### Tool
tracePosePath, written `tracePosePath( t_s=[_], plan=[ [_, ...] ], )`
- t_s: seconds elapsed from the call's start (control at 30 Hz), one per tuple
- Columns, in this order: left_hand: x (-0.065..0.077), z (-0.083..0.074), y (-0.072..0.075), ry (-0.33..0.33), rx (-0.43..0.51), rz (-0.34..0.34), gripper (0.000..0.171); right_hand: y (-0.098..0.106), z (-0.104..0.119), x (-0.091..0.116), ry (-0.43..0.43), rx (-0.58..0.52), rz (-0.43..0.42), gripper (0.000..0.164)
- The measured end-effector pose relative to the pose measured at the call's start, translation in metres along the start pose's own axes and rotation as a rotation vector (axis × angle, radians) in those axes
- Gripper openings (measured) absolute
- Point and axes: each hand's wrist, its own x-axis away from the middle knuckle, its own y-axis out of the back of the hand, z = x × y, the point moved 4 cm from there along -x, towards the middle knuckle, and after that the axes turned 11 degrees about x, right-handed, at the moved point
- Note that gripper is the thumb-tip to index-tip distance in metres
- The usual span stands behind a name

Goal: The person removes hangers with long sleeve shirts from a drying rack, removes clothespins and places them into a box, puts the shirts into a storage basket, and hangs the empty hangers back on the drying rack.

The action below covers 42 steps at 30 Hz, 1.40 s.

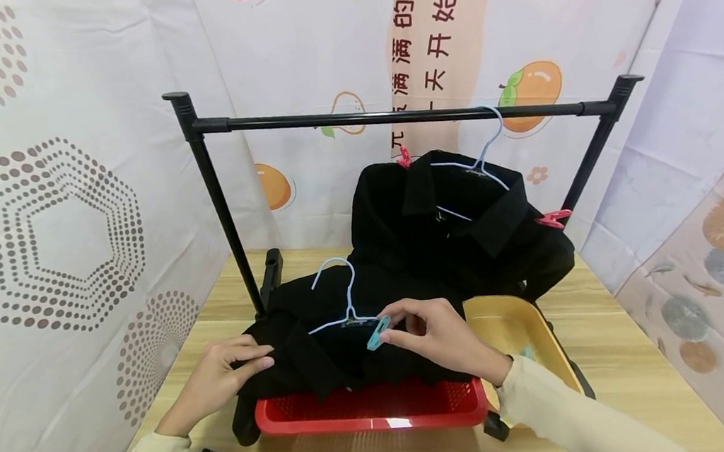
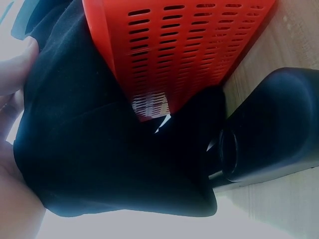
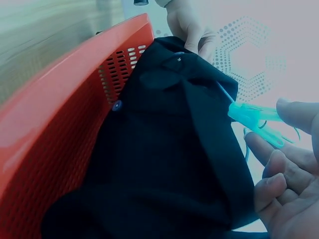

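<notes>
My left hand (image 1: 220, 375) pinches the left shoulder of a black shirt (image 1: 302, 355); the cloth (image 2: 99, 139) fills much of the left wrist view. A light blue hanger (image 1: 350, 305) sits inside that shirt's collar, its hook upright and off the rail. Between thumb and fingertips, my right hand (image 1: 437, 333) holds a teal clothespin (image 1: 379, 333) beside the hanger's right arm. The right wrist view shows the clothespin (image 3: 254, 118) near the shirt's collar. The shirt lies over a red basket (image 1: 371, 424).
A second black shirt (image 1: 387, 224) hangs from a black rail (image 1: 353, 119) on another light blue hanger (image 1: 489, 138), with a red clothespin (image 1: 404, 157) and another red clothespin (image 1: 553, 219) at its shoulders. A yellow basket (image 1: 502, 307) stands at right, a teal piece inside.
</notes>
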Motion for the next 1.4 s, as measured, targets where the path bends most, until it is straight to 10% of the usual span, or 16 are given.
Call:
tracePosePath(
  t_s=[1.4],
  plan=[
    [-0.002, -0.001, 0.001, 0.018, 0.001, 0.001, 0.021, 0.043, -0.048, 0.051, -0.194, 0.008, -0.082, 0.019]
  ],
)
